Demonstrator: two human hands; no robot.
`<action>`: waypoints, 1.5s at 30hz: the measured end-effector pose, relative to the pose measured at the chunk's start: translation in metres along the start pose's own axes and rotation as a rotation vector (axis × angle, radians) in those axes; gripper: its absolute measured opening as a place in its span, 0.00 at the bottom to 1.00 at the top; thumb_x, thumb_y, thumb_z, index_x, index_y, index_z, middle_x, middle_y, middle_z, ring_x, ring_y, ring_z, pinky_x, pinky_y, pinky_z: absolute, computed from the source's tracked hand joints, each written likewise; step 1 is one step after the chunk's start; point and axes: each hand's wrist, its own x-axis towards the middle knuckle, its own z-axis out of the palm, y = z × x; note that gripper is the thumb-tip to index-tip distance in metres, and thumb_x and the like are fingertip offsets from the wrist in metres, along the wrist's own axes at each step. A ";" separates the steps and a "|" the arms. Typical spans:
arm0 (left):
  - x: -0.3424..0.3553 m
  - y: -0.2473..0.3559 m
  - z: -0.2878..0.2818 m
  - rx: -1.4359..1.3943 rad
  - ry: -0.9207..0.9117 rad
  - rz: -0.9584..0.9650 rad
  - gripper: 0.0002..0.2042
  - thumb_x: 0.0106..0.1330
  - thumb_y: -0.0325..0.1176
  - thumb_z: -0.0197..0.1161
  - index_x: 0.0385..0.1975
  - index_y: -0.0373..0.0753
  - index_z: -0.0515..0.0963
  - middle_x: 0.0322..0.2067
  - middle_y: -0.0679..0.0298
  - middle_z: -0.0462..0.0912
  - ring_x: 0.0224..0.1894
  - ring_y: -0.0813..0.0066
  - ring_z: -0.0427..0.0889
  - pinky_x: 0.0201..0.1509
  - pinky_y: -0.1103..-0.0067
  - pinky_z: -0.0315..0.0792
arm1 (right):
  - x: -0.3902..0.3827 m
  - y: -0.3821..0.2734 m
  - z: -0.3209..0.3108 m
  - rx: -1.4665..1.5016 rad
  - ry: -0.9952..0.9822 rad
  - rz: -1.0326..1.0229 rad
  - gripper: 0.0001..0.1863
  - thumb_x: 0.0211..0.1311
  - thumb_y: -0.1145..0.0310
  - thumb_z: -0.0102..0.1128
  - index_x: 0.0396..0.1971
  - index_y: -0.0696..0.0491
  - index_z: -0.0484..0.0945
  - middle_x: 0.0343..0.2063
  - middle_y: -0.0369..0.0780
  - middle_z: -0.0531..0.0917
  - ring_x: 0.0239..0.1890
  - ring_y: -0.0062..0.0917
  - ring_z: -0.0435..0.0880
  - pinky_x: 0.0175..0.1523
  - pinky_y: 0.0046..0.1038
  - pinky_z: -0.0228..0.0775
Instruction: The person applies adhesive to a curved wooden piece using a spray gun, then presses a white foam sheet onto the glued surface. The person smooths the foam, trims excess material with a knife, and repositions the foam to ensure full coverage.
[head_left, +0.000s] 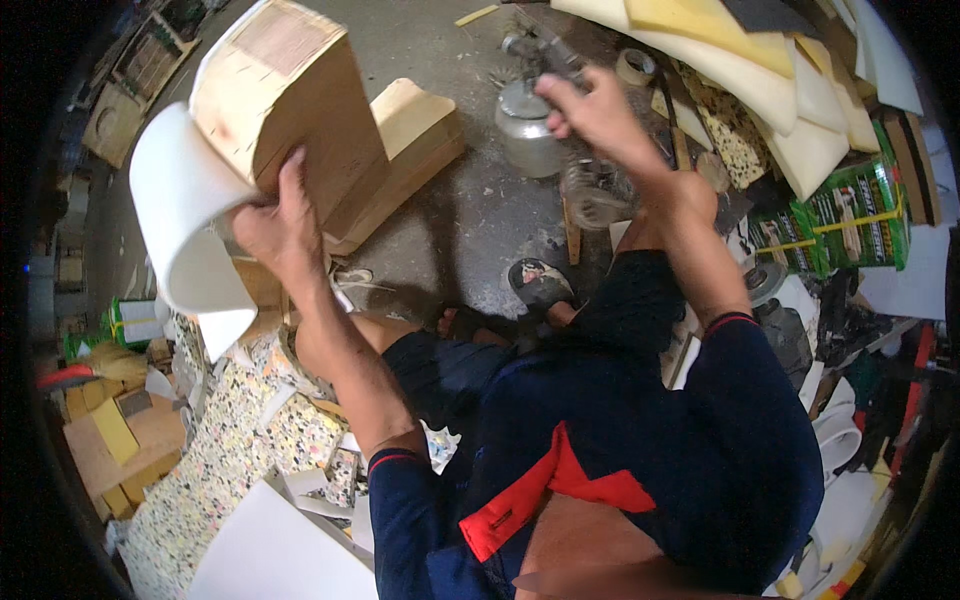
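A wooden seat-frame-like piece (335,140) of pale boards and plywood stands at the upper left. My left hand (285,225) grips its near edge, thumb on the wooden face; the other fingers are partly hidden beside a curled white foam sheet (185,200). That sheet hangs along the frame's left side. My right hand (600,110) is closed around the handle of a spray gun (555,55), held to the right of the frame. The gun's round metal cup (525,135) hangs below it. Slight blur hides some of the right fingers.
Stacked cream and yellow foam sheets (740,50) lean at the upper right, near a tape roll (635,67). Green packs (850,220) lie at the right. Speckled foam (230,470) and white sheet scraps (280,550) cover the lower left. A coiled clear hose (595,195) lies ahead.
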 end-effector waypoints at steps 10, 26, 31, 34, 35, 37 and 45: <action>0.017 0.020 -0.002 -0.052 -0.106 -0.233 0.23 0.57 0.36 0.77 0.45 0.23 0.80 0.40 0.49 0.86 0.43 0.66 0.84 0.49 0.74 0.78 | 0.075 0.233 0.118 -0.203 0.295 0.006 0.32 0.63 0.62 0.63 0.61 0.67 0.68 0.53 0.59 0.79 0.58 0.48 0.78 0.63 0.42 0.66; 0.038 0.009 0.006 -0.079 -0.096 0.073 0.28 0.55 0.35 0.78 0.50 0.25 0.74 0.43 0.48 0.84 0.45 0.61 0.85 0.51 0.71 0.78 | 0.054 0.306 0.155 -0.302 0.257 -0.104 0.48 0.52 0.61 0.75 0.67 0.66 0.57 0.60 0.60 0.70 0.63 0.54 0.69 0.69 0.41 0.59; 0.038 0.016 0.003 -0.042 -0.110 0.061 0.23 0.58 0.43 0.75 0.36 0.24 0.80 0.32 0.43 0.84 0.36 0.52 0.85 0.44 0.67 0.77 | 0.030 0.202 0.115 -0.475 0.150 0.010 0.52 0.50 0.56 0.76 0.69 0.65 0.57 0.64 0.59 0.69 0.66 0.48 0.69 0.71 0.38 0.58; 0.037 0.012 0.003 0.013 -0.108 0.071 0.25 0.61 0.48 0.72 0.29 0.24 0.82 0.24 0.43 0.83 0.29 0.48 0.84 0.38 0.66 0.77 | 0.014 0.050 0.098 -0.410 0.230 -0.253 0.44 0.55 0.62 0.73 0.67 0.65 0.61 0.61 0.57 0.73 0.65 0.44 0.73 0.68 0.38 0.63; 0.038 0.009 0.003 0.096 -0.181 0.001 0.24 0.61 0.48 0.71 0.30 0.25 0.82 0.24 0.45 0.83 0.28 0.49 0.83 0.34 0.64 0.76 | 0.009 -0.010 0.098 -0.340 0.175 -0.612 0.39 0.58 0.67 0.71 0.67 0.64 0.63 0.62 0.56 0.73 0.65 0.42 0.73 0.68 0.38 0.63; 0.040 0.004 0.007 0.156 -0.305 -0.152 0.25 0.62 0.49 0.71 0.29 0.25 0.82 0.23 0.44 0.83 0.27 0.49 0.84 0.34 0.63 0.76 | -0.017 -0.121 0.116 -0.463 0.076 -1.022 0.45 0.49 0.68 0.77 0.67 0.61 0.64 0.63 0.54 0.72 0.66 0.46 0.70 0.70 0.42 0.61; 0.042 0.025 -0.005 0.269 -0.398 -0.238 0.33 0.61 0.51 0.71 0.53 0.28 0.68 0.42 0.52 0.79 0.40 0.62 0.79 0.48 0.70 0.72 | -0.085 -0.272 0.303 -1.609 -0.091 -1.736 0.33 0.57 0.59 0.63 0.63 0.56 0.73 0.64 0.52 0.70 0.67 0.52 0.65 0.67 0.71 0.46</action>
